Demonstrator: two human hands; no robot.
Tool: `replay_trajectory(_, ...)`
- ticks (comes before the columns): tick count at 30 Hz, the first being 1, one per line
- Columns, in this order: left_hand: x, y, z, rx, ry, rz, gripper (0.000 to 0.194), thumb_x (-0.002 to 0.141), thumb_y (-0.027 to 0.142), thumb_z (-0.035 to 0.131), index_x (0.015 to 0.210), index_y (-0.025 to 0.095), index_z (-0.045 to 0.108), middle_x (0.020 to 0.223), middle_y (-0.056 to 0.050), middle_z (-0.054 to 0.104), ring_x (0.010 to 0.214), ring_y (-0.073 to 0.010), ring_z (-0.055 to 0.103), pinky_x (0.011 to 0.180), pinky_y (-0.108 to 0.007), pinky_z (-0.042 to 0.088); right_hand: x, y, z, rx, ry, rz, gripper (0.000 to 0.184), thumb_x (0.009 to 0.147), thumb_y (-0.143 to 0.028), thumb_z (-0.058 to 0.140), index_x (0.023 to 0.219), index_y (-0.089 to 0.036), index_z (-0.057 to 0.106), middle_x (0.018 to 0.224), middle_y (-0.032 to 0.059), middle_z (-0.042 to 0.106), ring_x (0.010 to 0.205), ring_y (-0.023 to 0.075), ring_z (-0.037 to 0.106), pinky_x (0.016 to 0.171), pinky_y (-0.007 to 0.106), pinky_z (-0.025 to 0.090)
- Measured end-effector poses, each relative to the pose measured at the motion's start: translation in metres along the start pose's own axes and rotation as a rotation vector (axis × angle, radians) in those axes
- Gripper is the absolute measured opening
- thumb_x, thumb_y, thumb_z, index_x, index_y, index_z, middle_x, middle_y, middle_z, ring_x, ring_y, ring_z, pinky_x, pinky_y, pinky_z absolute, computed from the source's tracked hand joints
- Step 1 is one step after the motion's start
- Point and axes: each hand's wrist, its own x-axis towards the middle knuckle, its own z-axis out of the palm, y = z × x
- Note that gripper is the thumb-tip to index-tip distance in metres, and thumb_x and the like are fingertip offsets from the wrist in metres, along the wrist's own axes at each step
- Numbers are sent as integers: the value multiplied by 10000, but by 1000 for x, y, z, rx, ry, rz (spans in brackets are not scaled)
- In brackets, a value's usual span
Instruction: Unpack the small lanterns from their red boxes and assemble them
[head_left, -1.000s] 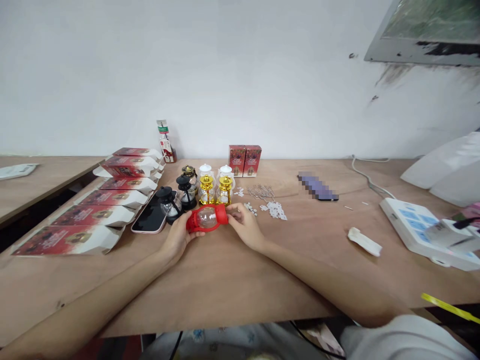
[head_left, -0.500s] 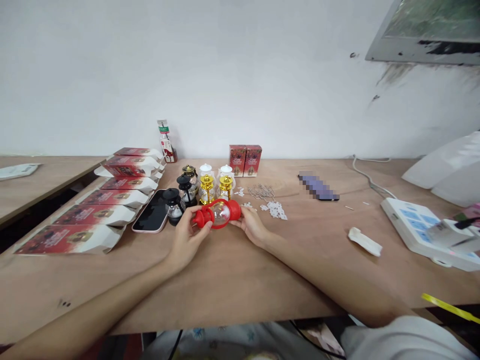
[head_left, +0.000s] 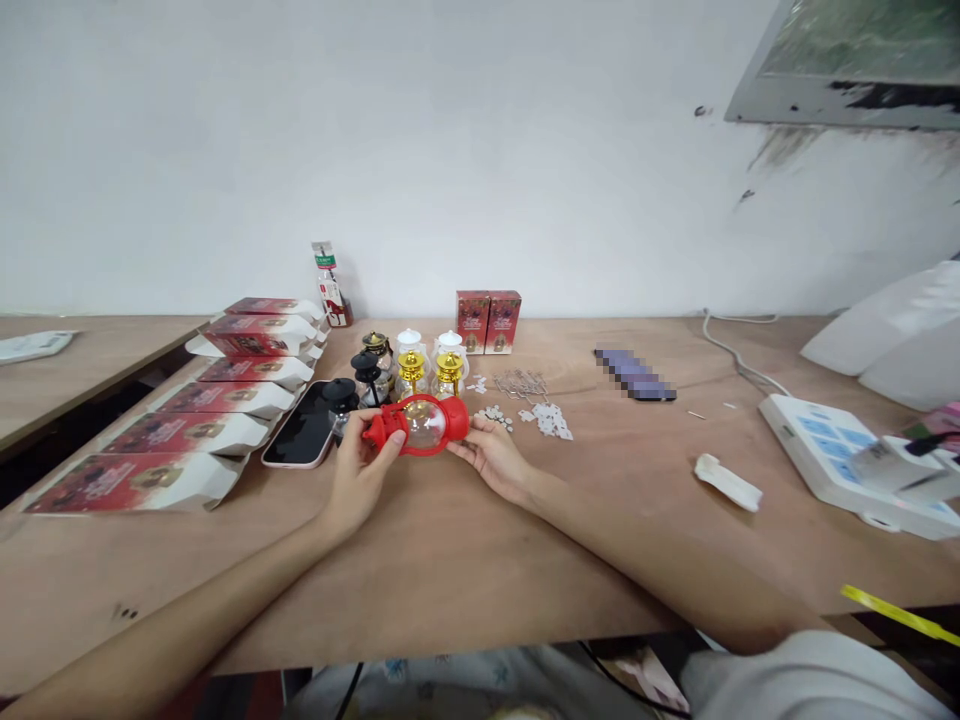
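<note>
Fingers (head_left: 391, 448) of the left hand (head_left: 358, 482) are wrapped around the top end of a red lamp (head_left: 425, 424), and the fingers of the right hand (head_left: 496, 460) hold its bottom end, so it lies on its side between them. Just past the fingers stand gold lamps (head_left: 411, 372), white lamps (head_left: 449, 342) and black lamps (head_left: 367, 368), with a phone (head_left: 298, 428) to their left. Past the right fingers lie little white bits (head_left: 551, 420), too small to tell what they are.
</note>
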Motion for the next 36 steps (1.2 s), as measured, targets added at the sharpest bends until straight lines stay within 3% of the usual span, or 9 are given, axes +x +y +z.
replay_trajectory(4, 0, -2, 0, 26, -15, 46, 272, 686, 312, 669, 894, 197, 537, 843, 2, 560, 771, -126, 517, 740, -225, 424, 3, 2, -1, -13, 69, -12, 44, 646, -132, 608, 650, -174, 620, 673, -1, 648, 716, 144, 630, 841, 383, 547)
replay_trajectory(9, 0, -3, -5, 62, -4, 146, 380, 706, 327, 657, 1034, 206, 509, 1015, -50, 569, 913, -164, 559, 822, -270, 454, 10, 0, -8, -26, 116, -79, 28, 644, -151, 626, 646, -178, 632, 700, 12, 658, 755, 144, 627, 889, 381, 515)
replay_trajectory(16, -3, -10, -15, 380, -110, 455, 368, 765, 291, 604, 1102, 199, 491, 1038, -84, 592, 942, -204, 582, 853, -337, 462, 19, -3, -17, -12, 214, -187, 77, 668, -257, 591, 638, -200, 634, 768, 29, 680, 913, 167, 631, 947, 361, 457)
replay_trajectory(25, -2, 0, -18, 656, -192, 799, 401, 810, 167, 553, 1198, 211, 462, 1086, -100, 613, 972, -210, 584, 834, -342, 465, 20, 1, -18, -62, 341, -293, 147, 617, -342, 592, 683, -222, 643, 953, 23, 687, 1040, 189, 574, 964, 346, 401)
replay_trajectory(30, -1, 0, -18, 679, -167, 717, 380, 835, 198, 507, 1213, 184, 466, 1085, -120, 621, 986, -215, 591, 844, -356, 475, 18, 1, -18, -112, 348, -331, 220, 656, -401, 555, 749, -223, 647, 1026, 28, 679, 1088, 206, 549, 935, 357, 396)
replay_trajectory(36, 2, -2, -21, 624, -129, 677, 373, 808, 210, 531, 1178, 188, 488, 1129, -122, 628, 1054, -226, 585, 919, -389, 463, 17, 4, -22, -239, 333, -429, 269, 698, -397, 525, 853, -209, 638, 1094, 36, 646, 1147, 212, 499, 1013, 373, 317)
